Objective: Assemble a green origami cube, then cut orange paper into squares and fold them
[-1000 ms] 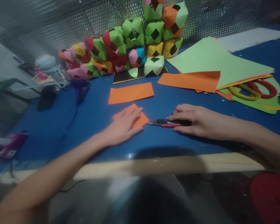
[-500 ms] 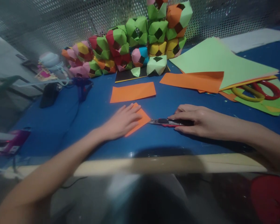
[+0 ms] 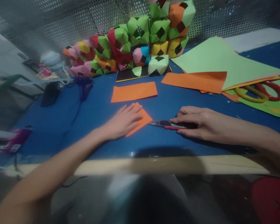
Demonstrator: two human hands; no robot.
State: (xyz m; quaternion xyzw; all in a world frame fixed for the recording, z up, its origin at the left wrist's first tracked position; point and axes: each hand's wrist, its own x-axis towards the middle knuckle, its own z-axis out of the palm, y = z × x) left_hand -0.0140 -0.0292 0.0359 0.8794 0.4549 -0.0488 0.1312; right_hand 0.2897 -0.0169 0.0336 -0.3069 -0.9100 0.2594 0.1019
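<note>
A small orange piece of paper (image 3: 145,119) lies on the blue tabletop (image 3: 88,124), one corner pointing right. My left hand (image 3: 123,122) rests flat across its left part, fingers spread, hiding much of it. My right hand (image 3: 196,122) is closed round a utility knife (image 3: 169,124) with a red and dark body. Its blade points left, and the tip is beside the lower right edge of the paper, near the corner; whether it touches is hard to tell. Just beyond my left hand lies an orange paper strip (image 3: 134,92).
Folded paper balls (image 3: 138,29) are stacked at the back against a perforated metal panel. Another orange strip (image 3: 196,81), green sheets (image 3: 226,60) and scissors with yellow and red handles (image 3: 252,94) lie at the right. A dark phone-like object (image 3: 50,94) is at the left.
The knife's tip has shifted slightly from the paper's right corner to just below it. My left hand stays on the paper. The whole view has shifted a little.
</note>
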